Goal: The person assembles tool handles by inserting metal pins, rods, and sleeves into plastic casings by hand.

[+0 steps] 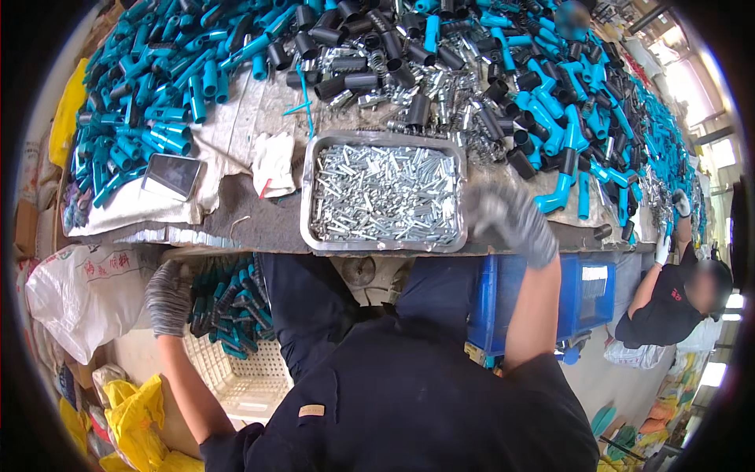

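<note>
My left hand point(167, 300), in a grey striped glove, is below the table's front edge, beside a white plastic basket point(236, 381) holding teal-and-black handle-like parts point(234, 303). Its fingers look curled together; what they hold, if anything, I cannot make out. At the right rim of a metal tray point(307, 206) hangs my right hand point(515, 223), gloved the same way. Motion blurs its fingers, so their grip does not show. Small silvery metal pins point(385, 193) fill the tray, which sits at the table's front edge before me.
Teal tubular parts point(149, 94), black sleeves point(358, 81) and metal pieces heap across the table. A phone point(171, 176) and a white glove point(273, 163) lie left of the tray. Blue crates point(543, 303) stand below on the right; another person point(668, 303) works farther right.
</note>
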`<state>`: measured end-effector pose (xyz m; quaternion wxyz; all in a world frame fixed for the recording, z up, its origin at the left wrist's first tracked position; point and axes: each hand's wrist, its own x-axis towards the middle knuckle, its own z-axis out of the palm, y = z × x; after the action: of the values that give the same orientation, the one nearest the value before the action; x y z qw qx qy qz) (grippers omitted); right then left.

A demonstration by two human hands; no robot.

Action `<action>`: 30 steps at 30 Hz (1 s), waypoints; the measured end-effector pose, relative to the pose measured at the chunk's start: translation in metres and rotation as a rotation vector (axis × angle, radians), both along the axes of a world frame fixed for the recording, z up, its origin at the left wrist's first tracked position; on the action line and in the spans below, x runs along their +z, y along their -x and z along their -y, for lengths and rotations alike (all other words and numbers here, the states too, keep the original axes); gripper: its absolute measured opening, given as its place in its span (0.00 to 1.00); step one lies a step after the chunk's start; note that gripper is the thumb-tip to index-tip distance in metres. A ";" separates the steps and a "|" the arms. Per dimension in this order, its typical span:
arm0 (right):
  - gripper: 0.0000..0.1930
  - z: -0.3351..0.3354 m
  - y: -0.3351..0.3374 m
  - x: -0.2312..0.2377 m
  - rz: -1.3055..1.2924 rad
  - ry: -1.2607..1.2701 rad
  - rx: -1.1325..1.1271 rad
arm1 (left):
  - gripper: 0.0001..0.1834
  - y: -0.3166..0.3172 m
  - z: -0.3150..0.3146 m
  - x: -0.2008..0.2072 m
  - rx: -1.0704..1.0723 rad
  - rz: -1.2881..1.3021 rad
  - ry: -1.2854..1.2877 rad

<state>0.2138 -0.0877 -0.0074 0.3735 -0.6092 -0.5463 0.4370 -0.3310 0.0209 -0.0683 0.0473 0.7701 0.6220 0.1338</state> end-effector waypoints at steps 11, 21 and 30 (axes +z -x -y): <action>0.19 -0.214 -0.122 -0.022 1.066 0.064 -0.401 | 0.06 -0.239 -0.001 -0.059 -0.081 1.200 -0.177; 0.33 -0.277 -0.099 -0.047 1.086 0.170 -0.100 | 0.04 -0.235 0.003 -0.059 -0.136 0.840 -0.294; 0.22 -0.349 -0.202 -0.054 1.175 0.227 -0.406 | 0.04 -0.238 -0.001 -0.057 -0.154 0.747 -0.244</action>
<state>0.4158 0.2610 -0.0618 0.0198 -0.8749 -0.4839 0.0050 -0.0927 0.0224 -0.1251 0.1882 0.7128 0.4818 0.4737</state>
